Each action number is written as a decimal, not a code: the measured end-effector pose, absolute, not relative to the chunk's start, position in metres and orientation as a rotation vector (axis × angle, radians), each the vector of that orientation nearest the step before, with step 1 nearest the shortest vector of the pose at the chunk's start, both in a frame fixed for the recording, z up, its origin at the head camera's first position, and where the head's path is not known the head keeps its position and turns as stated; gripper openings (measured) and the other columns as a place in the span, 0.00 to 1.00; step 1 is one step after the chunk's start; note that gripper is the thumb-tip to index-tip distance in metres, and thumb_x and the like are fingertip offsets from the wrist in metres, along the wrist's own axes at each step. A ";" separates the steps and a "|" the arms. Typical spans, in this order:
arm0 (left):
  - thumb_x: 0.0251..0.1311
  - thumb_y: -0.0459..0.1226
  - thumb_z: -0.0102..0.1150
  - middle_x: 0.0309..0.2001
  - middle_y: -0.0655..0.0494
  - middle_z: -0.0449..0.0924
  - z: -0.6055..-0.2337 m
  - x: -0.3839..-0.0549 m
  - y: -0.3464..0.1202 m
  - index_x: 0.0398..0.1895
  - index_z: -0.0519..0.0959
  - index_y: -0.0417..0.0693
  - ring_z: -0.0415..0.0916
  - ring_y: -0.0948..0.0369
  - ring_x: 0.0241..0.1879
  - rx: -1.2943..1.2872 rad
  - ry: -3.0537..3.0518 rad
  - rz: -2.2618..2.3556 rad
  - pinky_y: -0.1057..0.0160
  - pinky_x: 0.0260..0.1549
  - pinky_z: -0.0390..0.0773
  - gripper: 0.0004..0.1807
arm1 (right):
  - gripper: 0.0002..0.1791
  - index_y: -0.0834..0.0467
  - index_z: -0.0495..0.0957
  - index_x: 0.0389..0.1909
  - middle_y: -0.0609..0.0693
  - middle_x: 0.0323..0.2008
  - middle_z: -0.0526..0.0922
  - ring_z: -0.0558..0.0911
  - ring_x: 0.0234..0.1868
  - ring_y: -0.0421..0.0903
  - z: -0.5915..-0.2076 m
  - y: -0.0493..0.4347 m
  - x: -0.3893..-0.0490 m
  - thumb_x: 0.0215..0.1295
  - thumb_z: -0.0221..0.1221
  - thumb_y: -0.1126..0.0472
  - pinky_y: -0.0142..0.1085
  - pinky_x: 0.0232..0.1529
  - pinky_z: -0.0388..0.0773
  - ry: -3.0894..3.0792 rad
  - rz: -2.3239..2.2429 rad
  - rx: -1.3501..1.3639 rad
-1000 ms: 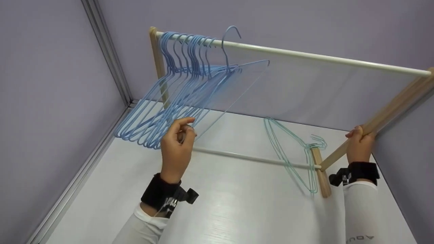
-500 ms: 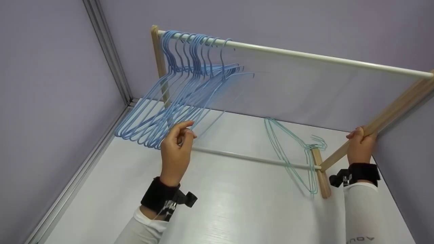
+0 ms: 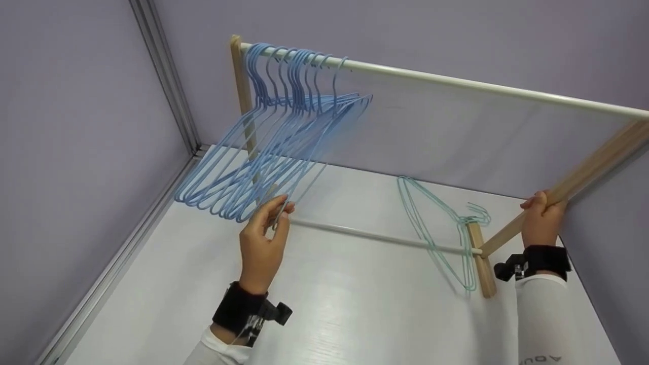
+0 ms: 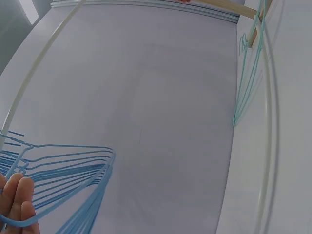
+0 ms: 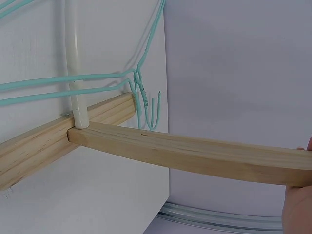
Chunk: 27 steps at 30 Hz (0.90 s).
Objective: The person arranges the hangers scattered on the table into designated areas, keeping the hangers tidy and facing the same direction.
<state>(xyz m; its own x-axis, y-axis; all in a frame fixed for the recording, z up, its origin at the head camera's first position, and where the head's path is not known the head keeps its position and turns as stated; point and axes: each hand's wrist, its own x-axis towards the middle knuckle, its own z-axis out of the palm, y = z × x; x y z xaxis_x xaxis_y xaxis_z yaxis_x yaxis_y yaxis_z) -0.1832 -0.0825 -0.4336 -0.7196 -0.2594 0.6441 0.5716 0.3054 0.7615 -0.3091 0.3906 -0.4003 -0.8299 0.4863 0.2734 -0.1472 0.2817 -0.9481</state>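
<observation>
Several blue wire hangers (image 3: 284, 147) hang in a bunch from the white rail (image 3: 446, 81), at its left end. My left hand (image 3: 263, 241) pinches the near lower corner of the rightmost blue hanger (image 3: 334, 83), whose hook sits over the rail. In the left wrist view, that hanger's bent corner crosses in front of my fingers (image 4: 24, 195). My right hand (image 3: 542, 220) grips the wooden side post (image 3: 593, 167) of the rack. Only part of this hand (image 5: 298, 209) shows in the right wrist view.
Green wire hangers (image 3: 413, 223) lean at the rack's lower right, over the low white bar (image 3: 365, 234) and by the wooden foot (image 3: 484, 274). Walls stand at the left, back and right of the white surface (image 3: 345, 304).
The rightmost blue hanger's hook came down from above the rail onto it, and its far end swung left toward the bunch. My left hand moved slightly down. My right hand kept its grip.
</observation>
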 end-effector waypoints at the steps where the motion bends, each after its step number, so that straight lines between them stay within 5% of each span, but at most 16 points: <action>1: 0.69 0.25 0.56 0.51 0.45 0.85 -0.437 -0.183 -0.082 0.62 0.77 0.35 0.82 0.52 0.54 -0.283 -1.861 -1.476 0.64 0.58 0.75 0.18 | 0.05 0.54 0.65 0.45 0.43 0.27 0.71 0.71 0.36 0.38 -0.400 0.391 -0.309 0.81 0.42 0.61 0.23 0.47 0.62 -2.040 1.575 -0.301; 9: 0.71 0.26 0.55 0.57 0.42 0.81 -0.460 -0.181 -0.076 0.62 0.75 0.31 0.79 0.50 0.58 -0.249 -1.894 -1.516 0.66 0.57 0.76 0.18 | 0.04 0.55 0.65 0.46 0.43 0.28 0.71 0.71 0.36 0.38 -0.399 0.397 -0.306 0.80 0.42 0.61 0.23 0.48 0.62 -2.026 1.581 -0.315; 20: 0.74 0.31 0.53 0.43 0.46 0.85 -0.494 -0.199 -0.090 0.49 0.81 0.33 0.83 0.51 0.48 -0.077 -1.976 -1.576 0.60 0.51 0.80 0.10 | 0.05 0.48 0.63 0.43 0.43 0.27 0.71 0.72 0.34 0.38 -0.400 0.400 -0.305 0.80 0.42 0.62 0.23 0.47 0.63 -2.020 1.567 -0.322; 27: 0.68 0.28 0.56 0.57 0.40 0.75 -0.497 -0.235 -0.105 0.63 0.69 0.32 0.73 0.49 0.59 0.176 -1.893 -1.714 0.51 0.60 0.72 0.21 | 0.04 0.49 0.63 0.44 0.43 0.27 0.71 0.70 0.35 0.39 -0.398 0.399 -0.302 0.80 0.41 0.62 0.23 0.47 0.62 -2.027 1.561 -0.307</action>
